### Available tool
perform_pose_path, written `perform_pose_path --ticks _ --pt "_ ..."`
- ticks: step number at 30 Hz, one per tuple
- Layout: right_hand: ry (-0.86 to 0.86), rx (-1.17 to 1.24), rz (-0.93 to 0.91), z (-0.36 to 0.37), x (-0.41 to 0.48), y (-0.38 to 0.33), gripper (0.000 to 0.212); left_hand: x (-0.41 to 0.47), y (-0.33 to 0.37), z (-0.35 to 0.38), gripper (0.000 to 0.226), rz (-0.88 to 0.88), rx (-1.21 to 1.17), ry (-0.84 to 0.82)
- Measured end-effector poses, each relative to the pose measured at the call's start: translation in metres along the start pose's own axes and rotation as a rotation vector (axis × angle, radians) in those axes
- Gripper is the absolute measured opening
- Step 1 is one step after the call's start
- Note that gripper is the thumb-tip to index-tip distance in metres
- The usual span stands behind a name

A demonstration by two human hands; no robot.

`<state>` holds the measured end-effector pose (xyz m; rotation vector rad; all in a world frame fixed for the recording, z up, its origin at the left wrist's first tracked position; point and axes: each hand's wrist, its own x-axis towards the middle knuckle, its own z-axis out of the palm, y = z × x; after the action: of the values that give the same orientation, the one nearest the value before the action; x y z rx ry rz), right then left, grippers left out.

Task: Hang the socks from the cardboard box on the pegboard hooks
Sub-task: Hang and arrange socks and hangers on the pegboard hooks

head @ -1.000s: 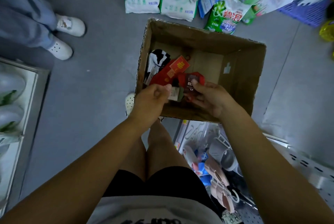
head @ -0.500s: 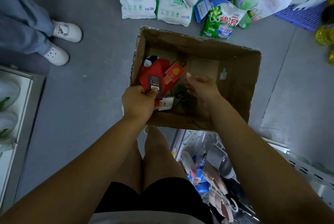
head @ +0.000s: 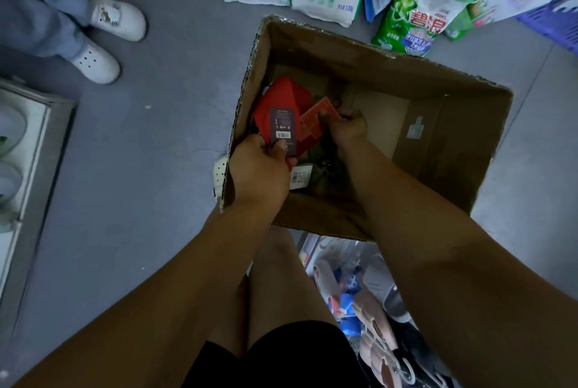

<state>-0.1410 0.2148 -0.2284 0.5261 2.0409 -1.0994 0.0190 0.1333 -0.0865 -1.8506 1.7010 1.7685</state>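
Note:
An open cardboard box (head: 453,143) stands on the grey floor in front of me. My left hand (head: 259,168) grips a pair of red socks (head: 281,96) by its dark barcode label, holding it up inside the box at its left wall. Deeper in, my right hand (head: 347,128) is curled round a red card tag (head: 316,118) of another sock pack. A dark sock pack with a white label (head: 301,176) lies on the box bottom between my wrists. No pegboard is in sight.
Detergent bags (head: 416,21) are piled on the floor beyond the box. Another person's legs and white clogs (head: 115,17) stand at the upper left. A white shelf unit (head: 28,143) lies at the left. Slippers and goods (head: 369,303) crowd a bin by my knees.
My left hand lifted the red socks up against the box's left wall. My right hand went from the near side deeper into the box and closed on the red tag.

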Motion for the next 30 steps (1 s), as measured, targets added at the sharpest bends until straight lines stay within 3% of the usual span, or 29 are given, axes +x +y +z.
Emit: perform_pose_path --ticks 5,10,14,16,21,30 --pt "0.003 0.043 -0.033 -0.009 -0.018 -0.004 0.022 -0.005 0.007 -0.003 0.002 0.02 -0.057 -0.054" --pt "-0.066 0.09 -0.059 -0.039 -0.063 -0.006 0.025 -0.025 0.027 -0.015 0.028 0.085 -0.061 -0.09" --pt "-0.041 0.172 -0.206 -0.074 -0.118 -0.019 0.025 -0.045 0.05 -0.035 0.049 0.12 -0.078 -0.2" --pt "0.017 0.162 -0.286 -0.094 -0.15 -0.028 0.022 -0.058 0.064 -0.045 0.048 0.129 -0.113 -0.296" --pt "0.262 0.108 -0.46 -0.136 -0.238 -0.046 0.018 -0.096 0.101 -0.061 0.009 0.16 -0.061 -0.529" --pt "0.658 0.584 -0.581 -0.156 -0.397 -0.046 0.018 -0.171 0.155 -0.086 0.027 0.369 0.065 -0.93"
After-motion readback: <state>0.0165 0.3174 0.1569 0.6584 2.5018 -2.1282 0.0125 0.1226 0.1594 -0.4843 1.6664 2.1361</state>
